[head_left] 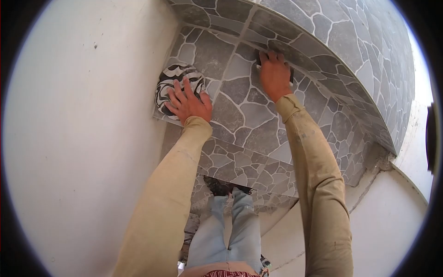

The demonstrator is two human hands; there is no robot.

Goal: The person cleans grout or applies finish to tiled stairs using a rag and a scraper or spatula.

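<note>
My left hand (189, 104) lies with spread fingers on a rounded, cloth-like bundle (180, 71) patterned in black and white. The bundle sits on the grey stone-patterned tiled step (240, 90), close to the white wall. Further right, my right hand (275, 78) has its fingers bent over a dark flat block (291, 74) with a pale edge. It presses this block on the step near the foot of the tiled riser. The hand covers most of the block, so its exact kind cannot be made out.
A plain white wall (87, 115) rises on the left. The curved tiled riser (314, 57) bounds the step at the back and right. Below the step's front edge, my shoes (217, 185) stand on a lower tiled level. A pale cracked surface (383, 203) lies at lower right.
</note>
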